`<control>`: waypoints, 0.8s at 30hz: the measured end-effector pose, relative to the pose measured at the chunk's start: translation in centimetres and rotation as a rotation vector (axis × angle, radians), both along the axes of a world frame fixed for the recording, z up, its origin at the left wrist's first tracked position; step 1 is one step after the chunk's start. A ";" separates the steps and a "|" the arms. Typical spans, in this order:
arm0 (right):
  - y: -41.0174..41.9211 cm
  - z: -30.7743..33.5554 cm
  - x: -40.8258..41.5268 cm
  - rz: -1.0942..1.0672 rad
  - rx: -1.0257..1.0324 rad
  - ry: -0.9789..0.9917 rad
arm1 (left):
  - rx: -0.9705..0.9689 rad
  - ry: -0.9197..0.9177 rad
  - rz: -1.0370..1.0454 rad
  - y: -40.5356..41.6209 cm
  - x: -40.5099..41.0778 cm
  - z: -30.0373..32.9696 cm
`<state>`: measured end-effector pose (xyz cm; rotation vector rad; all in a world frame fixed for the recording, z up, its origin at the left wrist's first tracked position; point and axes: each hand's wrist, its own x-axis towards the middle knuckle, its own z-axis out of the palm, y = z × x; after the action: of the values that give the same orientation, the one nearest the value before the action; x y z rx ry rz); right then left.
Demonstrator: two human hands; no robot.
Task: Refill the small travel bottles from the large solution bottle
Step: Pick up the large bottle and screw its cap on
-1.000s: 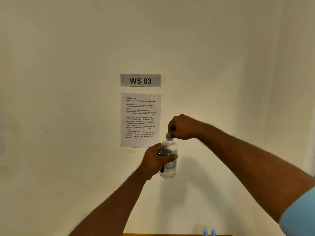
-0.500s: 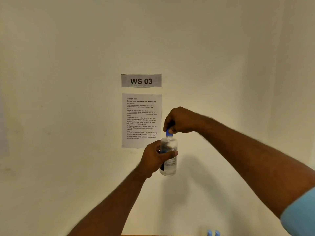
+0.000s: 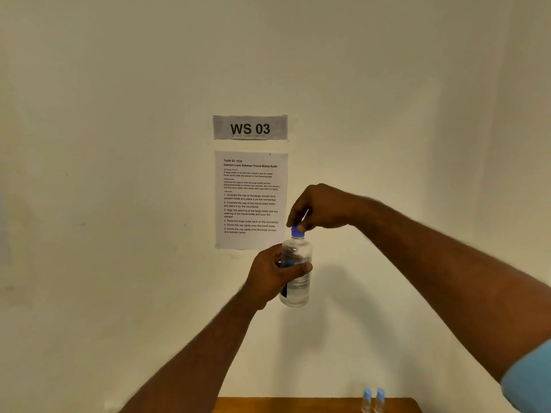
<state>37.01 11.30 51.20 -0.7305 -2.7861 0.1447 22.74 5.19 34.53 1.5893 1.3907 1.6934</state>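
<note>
The large clear plastic solution bottle (image 3: 295, 271) is held upright in mid-air, in front of the wall and well above the table. I have the left hand (image 3: 269, 277) wrapped round its middle, thumb across the label and the remaining fingers curled behind the body. The blue screw cap (image 3: 297, 231) sits at the top of the neck; whether it is seated or already lifted clear of the thread I cannot tell. The right hand (image 3: 320, 208) comes down on it from above, fingertips closed together and pinching the cap. I judge the step in hand to be unscrewing the large bottle — the first stage of the refill. Nothing has been poured as far as I can see: the two small clear travel bottles with light blue caps (image 3: 373, 399) stand side by side at the bottom edge of the frame on the brown wooden table (image 3: 298, 405), both capped. Remaining work, in my judgement: set the cap down, open the travel bottles, pour, and recap all — nearly the whole task. Behind the hands, a grey "WS 03" sign (image 3: 250, 127) and a white printed instruction sheet (image 3: 251, 199) are fixed to the cream wall (image 3: 119, 174).
</note>
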 end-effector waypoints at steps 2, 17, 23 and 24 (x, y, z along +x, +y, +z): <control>-0.1 -0.9 -0.7 -0.036 0.018 -0.001 | -0.021 0.003 -0.007 0.0 -0.6 -0.4; -2.8 -12.0 -4.7 -0.244 -0.322 0.312 | -0.140 -0.047 -0.011 -3.2 -5.8 -6.7; -3.9 -20.8 -7.1 -0.220 -0.491 0.297 | -0.201 -0.065 -0.001 -4.6 -8.4 -12.0; -4.0 -22.1 -7.7 -0.219 -0.507 0.301 | -0.214 -0.065 -0.001 -4.8 -8.9 -13.1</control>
<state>29.34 7.35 29.12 -1.0218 -2.3742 0.8621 13.81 0.41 21.40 1.4044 1.4831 1.5240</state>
